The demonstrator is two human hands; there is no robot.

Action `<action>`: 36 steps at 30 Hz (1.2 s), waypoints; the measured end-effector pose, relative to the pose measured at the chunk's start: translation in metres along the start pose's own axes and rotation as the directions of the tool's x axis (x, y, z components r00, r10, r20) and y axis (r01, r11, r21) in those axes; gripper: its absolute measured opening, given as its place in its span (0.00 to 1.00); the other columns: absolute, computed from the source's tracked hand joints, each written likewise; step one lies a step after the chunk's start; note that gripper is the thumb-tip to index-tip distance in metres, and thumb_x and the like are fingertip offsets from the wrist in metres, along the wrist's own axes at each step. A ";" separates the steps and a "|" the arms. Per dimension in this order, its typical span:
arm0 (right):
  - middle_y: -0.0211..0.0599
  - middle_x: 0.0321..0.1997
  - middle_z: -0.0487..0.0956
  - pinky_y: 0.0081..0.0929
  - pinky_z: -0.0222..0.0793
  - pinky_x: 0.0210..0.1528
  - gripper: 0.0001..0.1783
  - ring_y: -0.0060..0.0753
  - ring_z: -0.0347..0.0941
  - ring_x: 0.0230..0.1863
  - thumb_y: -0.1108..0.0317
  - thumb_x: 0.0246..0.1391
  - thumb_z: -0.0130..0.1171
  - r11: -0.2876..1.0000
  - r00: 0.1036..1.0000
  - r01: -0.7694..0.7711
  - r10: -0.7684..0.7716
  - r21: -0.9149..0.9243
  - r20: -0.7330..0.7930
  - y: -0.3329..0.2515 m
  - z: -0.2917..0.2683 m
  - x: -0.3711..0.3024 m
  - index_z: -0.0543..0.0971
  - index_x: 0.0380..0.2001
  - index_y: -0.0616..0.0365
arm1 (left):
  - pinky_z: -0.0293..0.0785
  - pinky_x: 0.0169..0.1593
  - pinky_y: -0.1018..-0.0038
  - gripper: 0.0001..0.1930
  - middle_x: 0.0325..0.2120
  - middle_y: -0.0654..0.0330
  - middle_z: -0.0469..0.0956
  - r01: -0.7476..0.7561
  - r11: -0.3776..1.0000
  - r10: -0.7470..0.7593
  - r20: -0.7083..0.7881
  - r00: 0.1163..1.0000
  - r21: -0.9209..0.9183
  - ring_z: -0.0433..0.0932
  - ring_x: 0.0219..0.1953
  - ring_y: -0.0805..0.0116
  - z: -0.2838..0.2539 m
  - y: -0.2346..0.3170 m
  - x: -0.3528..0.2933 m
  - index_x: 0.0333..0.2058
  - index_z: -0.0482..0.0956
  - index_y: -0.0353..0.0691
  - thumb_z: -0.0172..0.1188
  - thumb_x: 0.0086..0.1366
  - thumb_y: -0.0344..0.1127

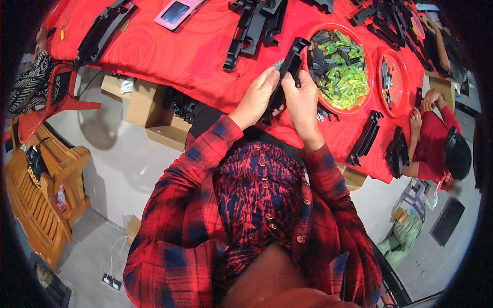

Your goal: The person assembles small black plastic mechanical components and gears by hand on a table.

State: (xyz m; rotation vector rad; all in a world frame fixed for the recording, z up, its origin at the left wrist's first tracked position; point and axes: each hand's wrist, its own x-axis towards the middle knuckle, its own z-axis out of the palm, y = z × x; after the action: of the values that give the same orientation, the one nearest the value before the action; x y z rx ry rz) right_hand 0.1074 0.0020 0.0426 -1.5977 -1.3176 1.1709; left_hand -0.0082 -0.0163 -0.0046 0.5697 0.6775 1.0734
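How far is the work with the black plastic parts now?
Looks done, perhaps: two long black pieces lie at the table edge. In hand: both the left hand and right hand grip one black bar. Left: the red bowl holds many green and black clips.

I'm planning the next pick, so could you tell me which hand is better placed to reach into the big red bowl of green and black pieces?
Probably the right hand: it is beside the big red bowl, while the left hand grips the long black part farther away.

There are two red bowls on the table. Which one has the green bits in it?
The larger red bowl, right beside the person's right hand, is heaped with clear green and black pieces. The smaller red bowl beyond it holds mostly dark parts.
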 end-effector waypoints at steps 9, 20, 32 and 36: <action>0.34 0.21 0.75 0.26 0.68 0.14 0.07 0.27 0.71 0.14 0.70 0.57 0.55 0.928 0.977 -0.183 0.134 0.324 0.168 -0.010 -0.005 0.001 0.73 0.33 0.65 | 0.72 0.20 0.78 0.25 0.24 0.63 0.75 0.023 1.000 -0.023 -0.039 0.999 0.009 0.73 0.17 0.74 0.001 0.002 -0.002 0.58 0.65 0.44 0.42 0.74 0.57; 0.31 0.21 0.75 0.22 0.60 0.09 0.07 0.22 0.65 0.10 0.69 0.56 0.56 0.869 0.980 -0.199 0.179 0.453 0.086 0.005 0.000 0.000 0.74 0.34 0.62 | 0.70 0.23 0.79 0.20 0.25 0.64 0.72 -0.036 0.996 0.043 -0.087 0.995 0.081 0.72 0.20 0.77 0.008 -0.002 -0.002 0.52 0.67 0.39 0.41 0.77 0.50; 0.32 0.35 0.75 0.19 0.66 0.19 0.22 0.20 0.70 0.22 0.77 0.51 0.58 0.843 0.942 -0.323 0.243 0.431 0.230 0.004 -0.009 -0.015 0.69 0.50 0.62 | 0.72 0.22 0.80 0.22 0.29 0.65 0.75 -0.062 0.989 0.076 -0.106 0.991 0.131 0.73 0.20 0.77 0.009 -0.004 -0.002 0.51 0.70 0.41 0.43 0.75 0.55; 0.35 0.40 0.77 0.23 0.73 0.34 0.29 0.23 0.74 0.31 0.79 0.54 0.56 0.944 0.967 -0.166 0.099 0.286 0.235 0.001 -0.017 -0.033 0.67 0.60 0.62 | 0.71 0.21 0.79 0.22 0.30 0.64 0.77 0.029 1.000 -0.028 -0.119 0.992 0.003 0.74 0.20 0.76 0.005 0.000 -0.005 0.49 0.71 0.44 0.41 0.75 0.56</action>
State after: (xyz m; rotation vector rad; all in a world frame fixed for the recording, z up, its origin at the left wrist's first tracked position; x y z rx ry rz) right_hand 0.1219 -0.0305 0.0529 -1.3793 -1.1064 1.5877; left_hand -0.0059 -0.0214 0.0001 0.5016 0.7908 1.0851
